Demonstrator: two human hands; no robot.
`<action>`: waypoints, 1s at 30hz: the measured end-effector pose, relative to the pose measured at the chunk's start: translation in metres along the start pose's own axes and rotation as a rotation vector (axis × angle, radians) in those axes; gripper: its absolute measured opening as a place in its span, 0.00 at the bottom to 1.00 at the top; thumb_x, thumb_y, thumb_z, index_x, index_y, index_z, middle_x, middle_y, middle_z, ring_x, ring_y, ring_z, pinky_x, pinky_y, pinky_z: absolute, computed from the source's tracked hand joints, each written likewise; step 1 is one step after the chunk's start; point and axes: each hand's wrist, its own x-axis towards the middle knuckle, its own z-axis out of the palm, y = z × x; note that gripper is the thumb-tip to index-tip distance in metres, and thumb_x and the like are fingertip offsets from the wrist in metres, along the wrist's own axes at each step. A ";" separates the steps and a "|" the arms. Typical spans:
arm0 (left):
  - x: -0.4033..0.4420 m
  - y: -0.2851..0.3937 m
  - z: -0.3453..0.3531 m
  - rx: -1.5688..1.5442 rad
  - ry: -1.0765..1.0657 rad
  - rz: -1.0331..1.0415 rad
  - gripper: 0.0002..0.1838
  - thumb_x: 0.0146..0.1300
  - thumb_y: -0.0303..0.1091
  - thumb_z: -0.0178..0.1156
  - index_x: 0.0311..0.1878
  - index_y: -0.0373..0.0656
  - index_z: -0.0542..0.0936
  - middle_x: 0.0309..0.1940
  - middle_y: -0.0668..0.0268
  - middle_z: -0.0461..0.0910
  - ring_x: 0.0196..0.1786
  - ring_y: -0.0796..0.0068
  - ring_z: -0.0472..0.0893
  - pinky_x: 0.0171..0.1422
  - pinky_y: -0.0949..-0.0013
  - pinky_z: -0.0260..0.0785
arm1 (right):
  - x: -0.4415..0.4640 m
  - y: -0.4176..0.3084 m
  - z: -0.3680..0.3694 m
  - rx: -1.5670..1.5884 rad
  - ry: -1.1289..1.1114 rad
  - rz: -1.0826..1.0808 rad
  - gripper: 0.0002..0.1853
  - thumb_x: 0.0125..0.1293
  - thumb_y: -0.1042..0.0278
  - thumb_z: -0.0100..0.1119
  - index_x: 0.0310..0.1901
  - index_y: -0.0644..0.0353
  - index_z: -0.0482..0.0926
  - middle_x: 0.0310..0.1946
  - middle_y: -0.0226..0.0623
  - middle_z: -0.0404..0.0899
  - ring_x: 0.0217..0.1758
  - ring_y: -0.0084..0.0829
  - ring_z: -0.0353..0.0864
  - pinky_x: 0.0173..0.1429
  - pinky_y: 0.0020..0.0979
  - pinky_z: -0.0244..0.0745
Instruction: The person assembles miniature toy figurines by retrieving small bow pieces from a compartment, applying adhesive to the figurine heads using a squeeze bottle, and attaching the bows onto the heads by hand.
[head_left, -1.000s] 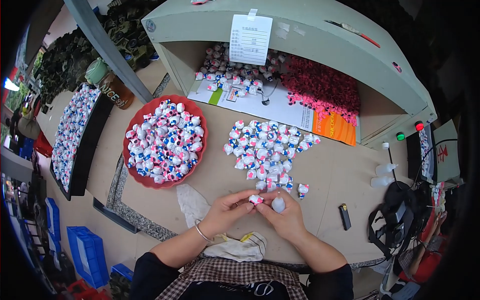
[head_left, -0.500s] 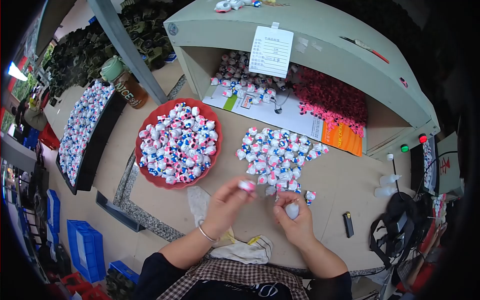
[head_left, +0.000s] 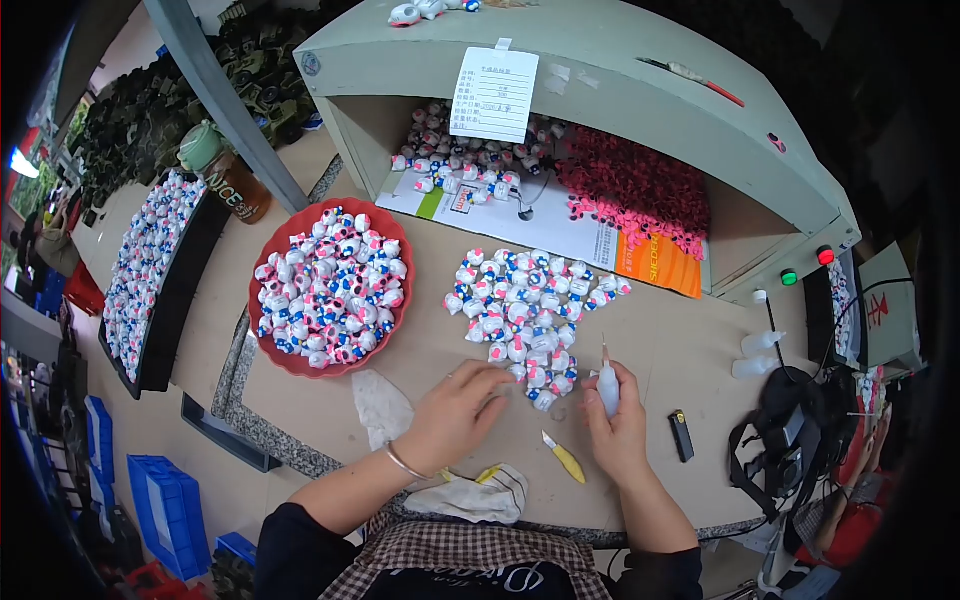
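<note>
Right hand grips a bottle (nozzle up) near figurines

Ctr brightish, edges dk w/ distort.

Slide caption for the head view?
Left hand beside the loose figurines, right hand holding a needle-tipped bottle, yellow tool lying between.

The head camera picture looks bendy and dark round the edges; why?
In the head view, the long pale green shelf unit bows, probably from a wide lens; in that view, black fills the corners, while the white squeeze bottle in the bare right hand keeps a clear outline.
</note>
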 end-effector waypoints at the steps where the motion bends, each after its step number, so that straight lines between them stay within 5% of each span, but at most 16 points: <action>1: 0.003 0.004 0.004 0.172 -0.028 0.031 0.12 0.53 0.27 0.57 0.43 0.43 0.74 0.40 0.65 0.72 0.41 0.72 0.76 0.39 0.73 0.71 | 0.002 0.005 0.004 0.000 0.008 -0.015 0.19 0.60 0.73 0.50 0.52 0.65 0.62 0.37 0.42 0.75 0.40 0.31 0.76 0.43 0.28 0.71; 7: 0.022 -0.014 0.024 0.440 0.141 0.278 0.13 0.52 0.26 0.58 0.42 0.44 0.74 0.38 0.65 0.71 0.35 0.72 0.76 0.36 0.75 0.69 | -0.001 0.027 0.017 -0.073 -0.014 -0.144 0.20 0.59 0.73 0.52 0.52 0.66 0.61 0.40 0.44 0.74 0.40 0.36 0.77 0.43 0.31 0.70; 11: 0.006 -0.002 0.004 -0.108 0.036 -0.089 0.11 0.56 0.26 0.55 0.44 0.43 0.74 0.38 0.67 0.72 0.35 0.76 0.76 0.37 0.77 0.69 | 0.004 0.008 0.001 -0.066 0.036 -0.273 0.18 0.60 0.74 0.51 0.51 0.66 0.63 0.43 0.45 0.72 0.41 0.33 0.77 0.41 0.29 0.72; 14: -0.007 -0.005 0.000 -0.639 -0.120 -0.316 0.11 0.59 0.26 0.52 0.47 0.41 0.72 0.41 0.67 0.72 0.40 0.76 0.77 0.40 0.76 0.69 | -0.006 -0.008 0.015 0.561 -0.010 0.017 0.18 0.61 0.75 0.49 0.53 0.64 0.63 0.43 0.45 0.72 0.38 0.29 0.77 0.36 0.25 0.74; 16: -0.012 0.006 -0.006 -0.872 -0.264 -0.432 0.13 0.61 0.26 0.50 0.49 0.41 0.71 0.43 0.66 0.73 0.44 0.75 0.77 0.42 0.75 0.70 | -0.009 -0.007 0.020 0.648 -0.094 0.012 0.19 0.62 0.75 0.48 0.55 0.63 0.60 0.42 0.44 0.72 0.37 0.27 0.76 0.32 0.24 0.75; 19: -0.013 -0.002 0.016 -1.352 -0.080 -0.477 0.14 0.62 0.26 0.49 0.52 0.42 0.69 0.45 0.64 0.74 0.45 0.75 0.76 0.42 0.75 0.70 | -0.010 -0.006 0.014 0.624 -0.206 0.076 0.20 0.62 0.76 0.48 0.55 0.62 0.57 0.40 0.44 0.74 0.34 0.26 0.77 0.29 0.24 0.75; 23: -0.013 -0.012 0.013 -1.504 -0.122 -0.558 0.15 0.62 0.28 0.49 0.53 0.43 0.69 0.45 0.65 0.74 0.44 0.77 0.76 0.41 0.77 0.70 | -0.007 -0.003 -0.019 0.925 -0.299 0.191 0.16 0.62 0.78 0.45 0.50 0.62 0.57 0.36 0.43 0.75 0.28 0.25 0.76 0.25 0.23 0.73; 30: -0.017 -0.015 0.011 -1.362 -0.106 -0.551 0.17 0.62 0.27 0.50 0.55 0.44 0.68 0.46 0.64 0.74 0.45 0.77 0.76 0.39 0.80 0.70 | -0.016 -0.026 -0.013 0.648 -0.312 0.080 0.12 0.61 0.77 0.48 0.45 0.63 0.60 0.37 0.43 0.72 0.28 0.23 0.75 0.24 0.23 0.73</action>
